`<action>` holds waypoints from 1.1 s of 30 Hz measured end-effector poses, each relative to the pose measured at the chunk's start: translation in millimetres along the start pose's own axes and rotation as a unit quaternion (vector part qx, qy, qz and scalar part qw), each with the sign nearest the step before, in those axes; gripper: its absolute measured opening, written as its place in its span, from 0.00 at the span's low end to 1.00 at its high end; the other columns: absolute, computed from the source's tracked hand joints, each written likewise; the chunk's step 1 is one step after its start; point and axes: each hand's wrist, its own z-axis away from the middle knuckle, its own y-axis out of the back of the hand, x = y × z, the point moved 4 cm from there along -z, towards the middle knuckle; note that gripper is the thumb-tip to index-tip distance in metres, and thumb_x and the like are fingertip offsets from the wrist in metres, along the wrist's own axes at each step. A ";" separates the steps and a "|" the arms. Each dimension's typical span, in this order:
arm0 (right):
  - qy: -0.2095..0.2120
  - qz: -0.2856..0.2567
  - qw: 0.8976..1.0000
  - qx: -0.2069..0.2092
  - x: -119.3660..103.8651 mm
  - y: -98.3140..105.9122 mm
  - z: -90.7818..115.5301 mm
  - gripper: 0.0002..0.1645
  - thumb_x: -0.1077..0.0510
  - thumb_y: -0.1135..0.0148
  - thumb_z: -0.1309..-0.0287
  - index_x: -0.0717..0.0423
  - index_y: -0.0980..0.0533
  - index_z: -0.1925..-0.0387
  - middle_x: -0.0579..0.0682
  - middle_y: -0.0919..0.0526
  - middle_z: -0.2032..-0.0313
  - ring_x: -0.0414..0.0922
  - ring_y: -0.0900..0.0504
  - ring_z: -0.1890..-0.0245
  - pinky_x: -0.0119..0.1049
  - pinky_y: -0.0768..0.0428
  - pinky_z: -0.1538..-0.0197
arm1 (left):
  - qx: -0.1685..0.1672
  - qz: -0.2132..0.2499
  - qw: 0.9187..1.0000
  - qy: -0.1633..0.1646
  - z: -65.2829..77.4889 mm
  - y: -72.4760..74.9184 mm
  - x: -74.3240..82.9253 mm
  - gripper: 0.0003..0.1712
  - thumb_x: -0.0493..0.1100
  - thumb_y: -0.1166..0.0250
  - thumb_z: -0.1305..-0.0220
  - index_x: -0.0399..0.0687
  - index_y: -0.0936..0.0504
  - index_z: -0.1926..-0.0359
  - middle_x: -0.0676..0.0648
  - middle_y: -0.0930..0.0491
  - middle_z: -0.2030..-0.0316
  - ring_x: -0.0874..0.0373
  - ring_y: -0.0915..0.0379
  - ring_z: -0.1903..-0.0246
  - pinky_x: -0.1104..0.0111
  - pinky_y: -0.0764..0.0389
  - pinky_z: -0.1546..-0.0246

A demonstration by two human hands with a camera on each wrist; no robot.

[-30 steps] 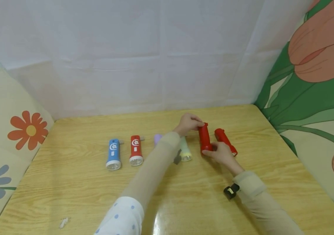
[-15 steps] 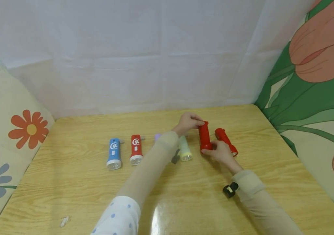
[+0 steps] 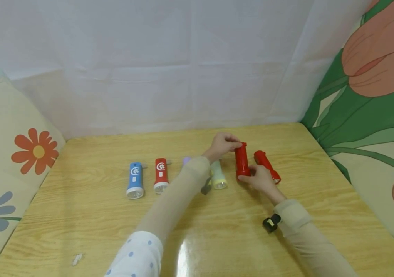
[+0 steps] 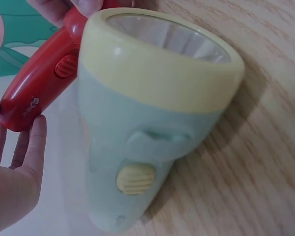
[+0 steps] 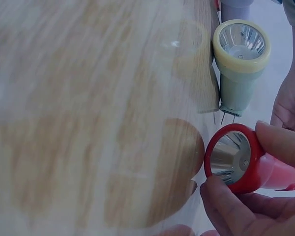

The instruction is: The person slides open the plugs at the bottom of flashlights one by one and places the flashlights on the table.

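Observation:
Both hands hold one red flashlight at the right of the row. My left hand pinches its tail end, the far end. At the near end, thumb and fingers of my right hand grip the lamp head, whose ring and reflector show in the right wrist view. The switch on the red body faces the left wrist camera. Just left of it lies a pale green flashlight with a yellow head, large in the left wrist view. A second red flashlight lies to the right, partly behind my right hand.
Further left on the wooden table lie a blue flashlight and a red-and-white one, each with a small tab at its side. A purple one is mostly covered by my left forearm. A white wall cloth hangs behind.
My left sleeve has shifted slightly left, and the head view has moved a little. Both hands keep their hold on the red flashlight in nearly the same place.

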 end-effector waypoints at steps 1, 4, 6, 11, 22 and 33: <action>-0.001 0.000 1.000 0.001 -0.1 0.0 -0.1 0.27 0.53 0.34 0.51 0.70 0.26 0.55 0.59 0.20 0.64 0.48 0.26 0.69 0.38 0.27 0.66 | 0.002 0.007 1.000 0.001 0.3 0.0 -0.4 0.09 0.35 0.36 0.44 0.33 0.19 0.63 0.42 0.19 0.67 0.57 0.23 0.70 0.66 0.20 0.66; -0.001 -0.001 1.000 0.001 -0.3 -0.2 0.0 0.28 0.53 0.34 0.50 0.71 0.27 0.54 0.61 0.21 0.63 0.49 0.26 0.68 0.40 0.27 0.64 | 0.012 0.037 0.999 0.004 0.7 0.5 -1.9 0.10 0.35 0.40 0.41 0.30 0.21 0.61 0.39 0.20 0.65 0.54 0.22 0.69 0.69 0.20 0.68; 0.000 -0.002 1.000 0.003 -0.5 -0.6 0.4 0.29 0.53 0.33 0.51 0.71 0.28 0.53 0.62 0.21 0.62 0.50 0.26 0.66 0.42 0.26 0.63 | 0.015 0.057 0.998 0.008 0.9 0.8 -2.9 0.10 0.33 0.42 0.39 0.28 0.22 0.60 0.37 0.20 0.65 0.53 0.22 0.69 0.69 0.20 0.69; 0.002 -0.005 1.000 0.004 -1.0 -1.3 1.1 0.33 0.54 0.32 0.52 0.73 0.30 0.51 0.66 0.23 0.58 0.53 0.25 0.62 0.46 0.26 0.59 | 0.015 0.038 0.999 0.020 1.8 3.9 -2.3 0.09 0.34 0.40 0.41 0.30 0.20 0.61 0.40 0.19 0.65 0.53 0.23 0.67 0.65 0.20 0.66; 0.006 -0.004 1.000 -0.001 -1.5 -0.7 1.8 0.32 0.56 0.32 0.53 0.73 0.30 0.50 0.66 0.23 0.57 0.55 0.25 0.60 0.48 0.27 0.57 | 0.016 -0.023 0.999 0.046 4.6 10.4 1.8 0.09 0.39 0.35 0.46 0.39 0.17 0.65 0.50 0.21 0.70 0.60 0.31 0.69 0.71 0.25 0.71; 0.008 -0.007 1.000 -0.011 -1.1 -0.6 -0.8 0.32 0.57 0.31 0.54 0.71 0.30 0.50 0.65 0.23 0.56 0.56 0.25 0.59 0.49 0.27 0.55 | 0.007 -0.011 0.998 0.055 7.9 10.8 2.4 0.07 0.39 0.35 0.47 0.40 0.16 0.67 0.51 0.19 0.70 0.49 0.30 0.64 0.61 0.23 0.63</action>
